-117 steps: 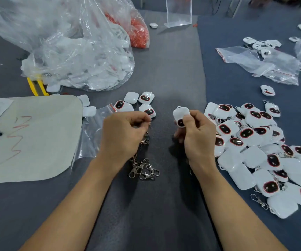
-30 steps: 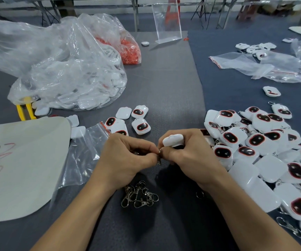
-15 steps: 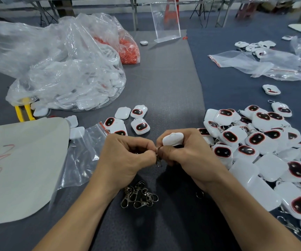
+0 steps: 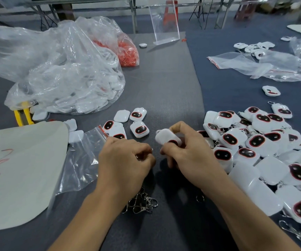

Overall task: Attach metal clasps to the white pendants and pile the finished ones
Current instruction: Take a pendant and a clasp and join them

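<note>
My right hand [image 4: 187, 156] grips a white pendant [image 4: 166, 137] between thumb and fingers, its white back turned up. Just left of it, my left hand [image 4: 126, 163] pinches a small metal clasp [image 4: 142, 156], mostly hidden by the curled fingers. The two hands are a finger's width apart. A tangle of loose metal clasps [image 4: 142, 202] lies on the grey mat below my left wrist. A pile of white pendants with black and red faces [image 4: 265, 151] covers the right side. A few loose pendants [image 4: 138, 130] lie just beyond my hands.
A big clear plastic bag of white pendants [image 4: 64, 77] sits at the back left, with a bag of red pieces [image 4: 128, 53] behind it. An empty zip bag [image 4: 80, 156] and a pale sheet [image 4: 19, 171] lie left. More clear bags [image 4: 258, 66] lie far right. A loose ring [image 4: 200, 198] lies near my right wrist.
My hands have drawn slightly apart. The right hand has tilted the pendant up so more of its white back shows. The clasp stays in my left fingers.
</note>
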{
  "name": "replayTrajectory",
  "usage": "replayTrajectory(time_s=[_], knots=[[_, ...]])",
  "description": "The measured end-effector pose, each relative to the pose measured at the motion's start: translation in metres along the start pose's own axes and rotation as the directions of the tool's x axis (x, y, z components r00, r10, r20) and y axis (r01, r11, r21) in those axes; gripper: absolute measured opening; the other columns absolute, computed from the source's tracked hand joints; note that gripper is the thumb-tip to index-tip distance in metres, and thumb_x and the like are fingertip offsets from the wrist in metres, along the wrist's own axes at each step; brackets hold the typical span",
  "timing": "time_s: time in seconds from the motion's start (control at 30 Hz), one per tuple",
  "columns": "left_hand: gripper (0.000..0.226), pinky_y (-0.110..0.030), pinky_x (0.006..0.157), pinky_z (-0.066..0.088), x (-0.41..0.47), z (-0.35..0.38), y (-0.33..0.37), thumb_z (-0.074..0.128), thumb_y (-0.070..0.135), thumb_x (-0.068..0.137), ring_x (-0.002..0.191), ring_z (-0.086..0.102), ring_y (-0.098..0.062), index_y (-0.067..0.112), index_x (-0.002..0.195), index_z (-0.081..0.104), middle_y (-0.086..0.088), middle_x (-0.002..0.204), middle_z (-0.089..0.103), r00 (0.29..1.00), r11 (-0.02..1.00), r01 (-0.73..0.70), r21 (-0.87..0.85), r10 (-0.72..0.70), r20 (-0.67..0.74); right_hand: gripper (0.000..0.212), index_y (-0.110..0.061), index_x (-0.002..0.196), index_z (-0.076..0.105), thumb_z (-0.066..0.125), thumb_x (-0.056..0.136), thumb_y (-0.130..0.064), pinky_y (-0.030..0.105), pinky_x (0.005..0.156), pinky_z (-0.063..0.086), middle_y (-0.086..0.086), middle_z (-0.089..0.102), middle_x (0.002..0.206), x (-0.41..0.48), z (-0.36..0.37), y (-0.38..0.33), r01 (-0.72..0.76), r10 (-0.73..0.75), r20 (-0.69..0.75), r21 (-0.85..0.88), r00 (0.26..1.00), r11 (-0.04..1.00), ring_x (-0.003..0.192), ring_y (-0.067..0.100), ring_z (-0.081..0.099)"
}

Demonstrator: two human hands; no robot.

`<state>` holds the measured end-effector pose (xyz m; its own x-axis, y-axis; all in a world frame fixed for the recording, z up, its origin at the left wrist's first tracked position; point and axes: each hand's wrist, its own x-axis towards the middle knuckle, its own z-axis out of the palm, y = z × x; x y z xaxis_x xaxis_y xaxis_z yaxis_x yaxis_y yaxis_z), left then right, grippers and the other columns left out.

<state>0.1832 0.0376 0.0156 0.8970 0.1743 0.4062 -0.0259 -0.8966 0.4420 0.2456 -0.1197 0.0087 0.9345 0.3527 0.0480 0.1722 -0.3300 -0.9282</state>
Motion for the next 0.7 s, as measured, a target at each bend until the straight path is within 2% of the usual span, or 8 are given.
replayTrajectory(time_s=[0.13, 0.2, 0.27, 0.37, 0.47, 0.57, 0.7], knots=[[0.014, -0.027, 0.078, 0.033, 0.002, 0.004, -0.004, 0.066, 0.036, 0.073, 0.069, 0.054, -0.011, 0.027, 0.070, 0.076, 0.010, 0.065, 0.065, 0.990, 1.000, -0.009, -0.025, 0.013, 0.139, 0.010, -0.033, 0.091, 0.064, 0.069, 0.093, -0.025, 0.025, 0.058, 0.044, -0.007, 0.067, 0.072, 0.001, -0.005, 0.001, 0.052, -0.054, -0.028, -0.088, 0.998, 0.995, 0.057, 0.004, 0.054], [0.009, -0.026, 0.074, 0.032, 0.003, 0.004, -0.005, 0.072, 0.033, 0.076, 0.071, 0.051, -0.009, 0.028, 0.076, 0.079, 0.010, 0.068, 0.067, 0.988, 0.997, -0.008, -0.078, 0.019, 0.153, 0.016, -0.039, 0.099, 0.058, 0.069, 0.093, -0.030, 0.020, 0.057, 0.040, -0.008, 0.066, 0.071, 0.000, -0.007, 0.002, 0.040, -0.045, -0.040, -0.114, 0.998, 0.993, 0.059, 0.001, 0.054], [0.004, -0.027, 0.072, 0.033, 0.004, 0.003, -0.006, 0.078, 0.026, 0.078, 0.073, 0.054, -0.011, 0.027, 0.080, 0.081, 0.010, 0.071, 0.068, 0.987, 0.993, 0.002, -0.117, 0.017, 0.163, 0.021, -0.040, 0.100, 0.051, 0.069, 0.093, -0.032, 0.019, 0.054, 0.038, -0.005, 0.067, 0.069, -0.001, -0.009, 0.002, 0.026, -0.031, -0.038, -0.130, 0.999, 0.991, 0.055, 0.000, 0.053], [0.008, -0.034, 0.073, 0.041, 0.005, 0.003, -0.007, 0.080, 0.021, 0.079, 0.076, 0.058, -0.014, 0.027, 0.084, 0.082, 0.009, 0.073, 0.069, 0.980, 0.990, 0.025, -0.140, 0.003, 0.197, 0.017, -0.036, 0.096, 0.055, 0.068, 0.096, -0.025, 0.017, 0.050, 0.041, -0.005, 0.068, 0.065, -0.001, -0.011, 0.001, 0.055, -0.056, -0.006, -0.124, 0.998, 0.991, 0.049, 0.002, 0.050], [0.013, -0.024, 0.071, 0.042, 0.007, 0.003, -0.010, 0.080, 0.022, 0.079, 0.079, 0.058, -0.007, 0.032, 0.087, 0.082, 0.013, 0.076, 0.069, 0.971, 0.983, 0.071, -0.169, -0.030, 0.236, 0.014, -0.035, 0.095, 0.060, 0.067, 0.097, -0.024, 0.019, 0.049, 0.041, 0.002, 0.066, 0.064, 0.000, -0.012, 0.001, 0.094, -0.090, 0.029, -0.138, 0.995, 0.986, 0.048, 0.004, 0.047], [0.014, -0.009, 0.064, 0.034, 0.007, 0.004, -0.012, 0.080, 0.023, 0.078, 0.080, 0.059, -0.001, 0.034, 0.087, 0.081, 0.017, 0.073, 0.067, 0.966, 0.974, 0.110, -0.199, -0.057, 0.252, 0.013, -0.035, 0.096, 0.062, 0.068, 0.097, -0.023, 0.016, 0.051, 0.040, -0.002, 0.061, 0.060, 0.000, -0.012, 0.001, 0.126, -0.120, 0.047, -0.169, 0.992, 0.977, 0.048, 0.004, 0.047], [0.012, -0.010, 0.062, 0.034, 0.006, 0.005, -0.012, 0.079, 0.024, 0.078, 0.076, 0.059, -0.001, 0.035, 0.084, 0.081, 0.015, 0.071, 0.066, 0.966, 0.970, 0.121, -0.209, -0.067, 0.250, 0.013, -0.034, 0.098, 0.064, 0.068, 0.097, -0.022, 0.015, 0.053, 0.039, -0.011, 0.055, 0.055, 0.001, -0.013, 0.002, 0.145, -0.133, 0.072, -0.213, 0.989, 0.966, 0.051, 0.004, 0.049]])
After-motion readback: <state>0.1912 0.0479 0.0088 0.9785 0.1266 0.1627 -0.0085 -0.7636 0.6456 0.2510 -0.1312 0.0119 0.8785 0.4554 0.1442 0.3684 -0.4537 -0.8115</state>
